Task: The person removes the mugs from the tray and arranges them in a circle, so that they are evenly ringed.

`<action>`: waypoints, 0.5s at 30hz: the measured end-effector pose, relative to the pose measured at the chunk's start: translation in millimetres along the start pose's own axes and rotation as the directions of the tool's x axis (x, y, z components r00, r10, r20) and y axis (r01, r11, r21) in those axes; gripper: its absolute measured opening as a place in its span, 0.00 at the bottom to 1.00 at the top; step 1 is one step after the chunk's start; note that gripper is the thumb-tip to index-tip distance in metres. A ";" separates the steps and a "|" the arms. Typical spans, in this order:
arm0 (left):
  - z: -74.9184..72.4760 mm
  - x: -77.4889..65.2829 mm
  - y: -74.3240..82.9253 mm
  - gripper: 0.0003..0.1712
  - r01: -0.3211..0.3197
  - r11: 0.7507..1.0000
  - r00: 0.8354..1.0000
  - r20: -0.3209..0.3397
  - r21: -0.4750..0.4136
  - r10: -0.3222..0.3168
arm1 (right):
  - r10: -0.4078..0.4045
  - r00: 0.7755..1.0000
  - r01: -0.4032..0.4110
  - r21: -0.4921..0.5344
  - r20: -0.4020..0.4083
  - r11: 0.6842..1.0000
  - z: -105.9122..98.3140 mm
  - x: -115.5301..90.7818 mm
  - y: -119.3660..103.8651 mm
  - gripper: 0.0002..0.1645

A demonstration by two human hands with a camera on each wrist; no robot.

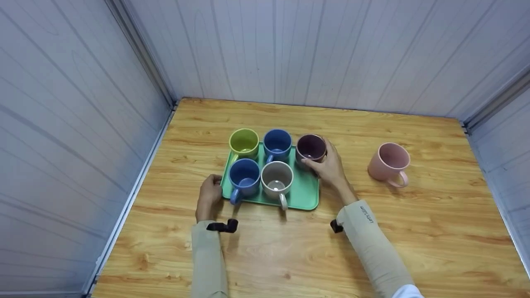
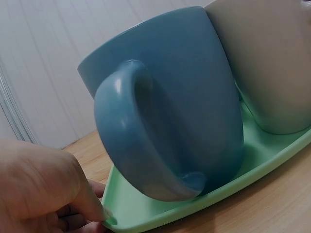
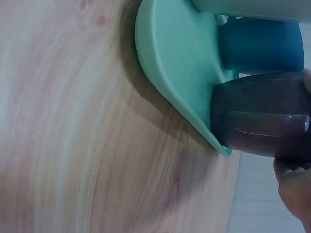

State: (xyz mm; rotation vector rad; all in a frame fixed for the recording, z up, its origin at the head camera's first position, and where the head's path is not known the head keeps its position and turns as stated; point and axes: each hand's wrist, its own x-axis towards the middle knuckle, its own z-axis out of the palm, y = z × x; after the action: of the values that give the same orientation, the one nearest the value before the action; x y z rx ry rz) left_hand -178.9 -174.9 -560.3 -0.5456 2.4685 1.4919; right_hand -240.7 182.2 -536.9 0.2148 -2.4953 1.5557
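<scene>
L hand (image 1: 210, 193) pinching grn tray (image 1: 305, 193), R hand (image 1: 332, 167) gripping purple mug (image 1: 309, 149); pink mug (image 1: 385, 165) apart

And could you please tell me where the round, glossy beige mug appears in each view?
Head: round, glossy beige mug, just below centre.
Left wrist: the mug, upper right, cut off by the edge.
Right wrist: the mug, cut off along the top edge, towards the right.
Shared landmark: rectangular green tray under the mug.

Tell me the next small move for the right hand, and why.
The right hand should probably settle the purple mug and let go: its base is at the far right corner of the green tray, beside the far blue mug, and the left hand grips the tray.
</scene>
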 end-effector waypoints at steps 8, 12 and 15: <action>1.3 2.2 -0.7 0.21 0.015 1.000 1.000 -0.008 -0.015 -0.015 | -0.013 1.000 0.012 -0.030 -0.021 0.999 0.8 -4.1 0.6 0.58; 0.9 2.1 -0.9 0.21 0.021 1.000 1.000 -0.004 -0.020 -0.021 | -0.032 0.999 0.032 -0.031 -0.021 0.999 1.0 -4.6 -0.8 0.55; 0.5 3.1 -1.7 0.21 0.009 1.000 1.000 -0.004 -0.019 -0.010 | -0.049 0.999 0.048 -0.031 -0.024 0.998 0.3 -5.5 -2.0 0.54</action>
State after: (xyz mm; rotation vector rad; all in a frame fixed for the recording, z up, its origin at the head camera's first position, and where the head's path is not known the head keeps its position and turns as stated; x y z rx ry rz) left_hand -181.0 -175.8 -563.0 -0.5640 2.4542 1.5134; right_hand -235.0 181.1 -536.6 0.2488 -2.4745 1.4913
